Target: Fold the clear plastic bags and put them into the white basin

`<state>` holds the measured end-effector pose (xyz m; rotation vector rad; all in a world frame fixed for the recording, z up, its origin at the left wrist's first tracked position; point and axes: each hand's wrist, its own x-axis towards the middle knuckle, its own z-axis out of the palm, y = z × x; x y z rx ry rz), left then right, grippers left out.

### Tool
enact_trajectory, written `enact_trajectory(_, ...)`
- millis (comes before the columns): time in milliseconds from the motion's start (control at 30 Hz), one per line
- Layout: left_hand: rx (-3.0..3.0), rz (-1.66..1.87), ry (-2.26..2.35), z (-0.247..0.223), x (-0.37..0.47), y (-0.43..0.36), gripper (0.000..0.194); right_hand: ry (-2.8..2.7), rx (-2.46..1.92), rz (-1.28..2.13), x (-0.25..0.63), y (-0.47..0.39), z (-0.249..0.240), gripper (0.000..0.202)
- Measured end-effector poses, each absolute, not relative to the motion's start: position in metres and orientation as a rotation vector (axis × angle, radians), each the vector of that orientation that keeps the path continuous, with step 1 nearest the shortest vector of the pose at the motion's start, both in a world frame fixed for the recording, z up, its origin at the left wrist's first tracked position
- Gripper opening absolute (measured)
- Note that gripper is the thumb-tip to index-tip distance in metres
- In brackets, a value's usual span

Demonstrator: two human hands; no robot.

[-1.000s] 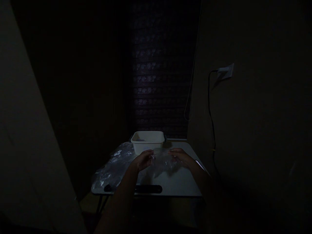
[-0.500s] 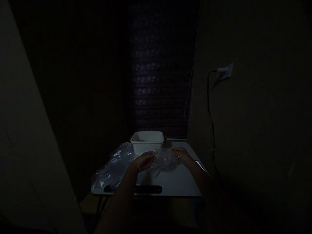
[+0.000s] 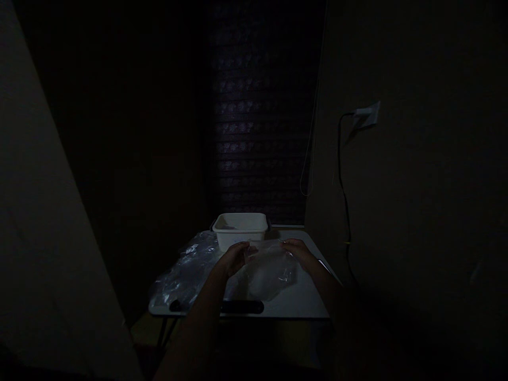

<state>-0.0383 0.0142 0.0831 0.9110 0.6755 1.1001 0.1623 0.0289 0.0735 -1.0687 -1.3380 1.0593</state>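
The left hand (image 3: 235, 257) is gripping the upper left edge of a clear plastic bag (image 3: 268, 272), its fingers curled closed on the film. The bag is hanging between the two hands and just below the fingertips, its lower part sagging toward the small white table (image 3: 301, 304); whether it is touching the tabletop is too dim to tell. The right hand (image 3: 298, 253) is pinching the upper right edge of the same bag, fingers drawn together on it, level with the left.

On the left side of the table a pile of crumpled clear plastic (image 3: 184, 275) is lying, spreading to the near left corner. A dark slot handle (image 3: 242, 307) is sitting in the near edge. Behind the hands a white rectangular tub (image 3: 240, 230) is standing at the far edge, just beyond the bag. The room is very dark: a closed blind (image 3: 260, 116) is hanging behind the table, and on the right wall a plug (image 3: 365, 115) with a black cord (image 3: 342, 174) is showing.

The bag's top edge is running left to right between the hands, and its body is pointing down toward the person.
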Motion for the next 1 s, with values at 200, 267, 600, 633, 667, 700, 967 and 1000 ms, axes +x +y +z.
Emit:
enact_trajectory(200,0.967,1.22,0.847,0.086,-0.039,0.01,0.011,-1.452,-0.939,1.451,0.161,0.02,0.077,0.017)
enact_trajectory(267,1.029,1.189,0.89,0.087,-0.038,0.008,0.013,-1.427,-0.89,1.519,0.158,0.018,0.078,0.017)
enact_trajectory(600,0.966,1.311,0.822,0.083,-0.037,0.016,0.015,-1.164,-0.943,1.297,0.153,0.029,0.075,0.015)
enact_trajectory(633,0.957,1.321,0.814,0.082,-0.038,0.016,0.015,-1.155,-0.941,1.279,0.154,0.03,0.076,0.015)
enact_trajectory(667,0.959,1.314,0.81,0.082,-0.039,0.017,0.014,-1.148,-0.936,1.262,0.156,0.03,0.076,0.015)
enact_trajectory(700,0.973,1.289,0.809,0.082,-0.04,0.016,0.014,-1.142,-0.93,1.245,0.156,0.029,0.076,0.015)
enact_trajectory(967,1.48,0.928,1.057,0.076,-0.038,0.011,0.009,-1.084,-0.912,1.09,0.161,0.03,0.08,0.015)
enact_trajectory(1000,1.524,0.916,1.096,0.075,-0.038,0.011,0.007,-1.081,-0.906,1.086,0.162,0.03,0.08,0.016)
